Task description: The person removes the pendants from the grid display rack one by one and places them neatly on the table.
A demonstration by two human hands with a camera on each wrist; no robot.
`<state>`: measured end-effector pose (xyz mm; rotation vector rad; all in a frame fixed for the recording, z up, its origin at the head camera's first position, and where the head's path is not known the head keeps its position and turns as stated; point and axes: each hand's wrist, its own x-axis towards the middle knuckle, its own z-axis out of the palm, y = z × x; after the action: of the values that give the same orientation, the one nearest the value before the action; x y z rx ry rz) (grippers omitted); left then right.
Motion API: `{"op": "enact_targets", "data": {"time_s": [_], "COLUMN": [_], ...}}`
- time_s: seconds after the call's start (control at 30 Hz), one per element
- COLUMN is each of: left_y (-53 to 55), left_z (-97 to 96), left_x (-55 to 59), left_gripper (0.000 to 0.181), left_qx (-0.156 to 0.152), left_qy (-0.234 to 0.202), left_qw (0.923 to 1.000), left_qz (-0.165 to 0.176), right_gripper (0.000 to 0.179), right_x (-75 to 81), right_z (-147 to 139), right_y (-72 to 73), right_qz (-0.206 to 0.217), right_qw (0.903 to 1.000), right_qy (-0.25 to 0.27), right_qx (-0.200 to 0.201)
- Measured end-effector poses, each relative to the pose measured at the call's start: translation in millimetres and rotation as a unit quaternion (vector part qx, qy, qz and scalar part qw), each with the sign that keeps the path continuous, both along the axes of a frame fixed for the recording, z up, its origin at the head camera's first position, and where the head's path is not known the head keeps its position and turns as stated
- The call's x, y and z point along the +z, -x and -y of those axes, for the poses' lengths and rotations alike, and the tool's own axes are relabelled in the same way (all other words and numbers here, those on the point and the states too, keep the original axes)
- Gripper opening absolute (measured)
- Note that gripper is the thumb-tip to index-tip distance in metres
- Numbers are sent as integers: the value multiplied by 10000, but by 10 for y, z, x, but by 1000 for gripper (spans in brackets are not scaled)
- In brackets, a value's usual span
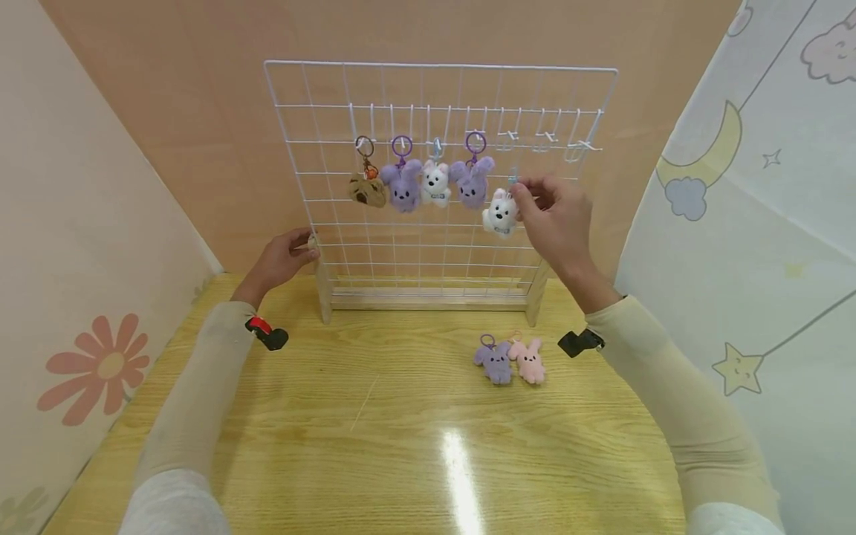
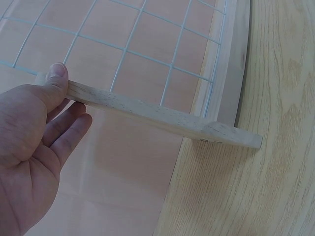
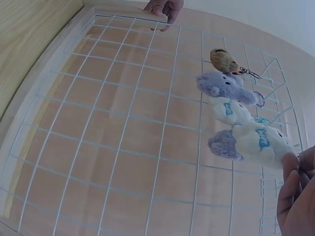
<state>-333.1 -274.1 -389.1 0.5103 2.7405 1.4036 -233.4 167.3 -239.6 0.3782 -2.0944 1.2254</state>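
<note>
A white plush dog keychain (image 1: 500, 214) is pinched by my right hand (image 1: 558, 223), in front of the wire grid and just below the hooks. In the right wrist view, fingertips press the edge of this white plush (image 3: 263, 143). On the far left, my left hand (image 1: 281, 260) grips the top of the rack's wooden side post (image 2: 147, 112), thumb on one face and fingers behind. Along the hooks hang a brown plush (image 1: 366, 192), a purple bunny (image 1: 403, 187), another white dog (image 1: 436, 184) and a second purple bunny (image 1: 472, 183).
The white wire grid (image 1: 420, 245) stands upright on a wooden base (image 1: 428, 300). Bare hooks (image 1: 547, 138) project at its upper right. A purple bunny keychain (image 1: 496, 364) and a pink one (image 1: 530, 362) lie on the wooden table (image 1: 321, 423) before it.
</note>
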Motion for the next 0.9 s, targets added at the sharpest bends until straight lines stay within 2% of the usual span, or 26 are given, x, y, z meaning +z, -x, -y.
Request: {"op": "enact_targets", "data": {"time_s": [0.3,0.57,0.9], "left_y": [17,7,13], "left_z": [9,11,17], "left_x": [-9,-6,-17], "left_gripper": [63,62,63], "left_qx": [37,39,28], "left_qy": [-45,-42,-70], "left_qw": [10000,10000,10000], "left_qz": [9,-13,27], "right_gripper": [19,22,17], "right_x": [-285,-446,-755], "right_z": [-100,-75,-74], "right_y": [165,113,85], "right_qz": [43,210,507], "right_qw": [9992,9972,9921], "right_qy": [-46,-70,-123], "right_qx": [398,718,1140]}}
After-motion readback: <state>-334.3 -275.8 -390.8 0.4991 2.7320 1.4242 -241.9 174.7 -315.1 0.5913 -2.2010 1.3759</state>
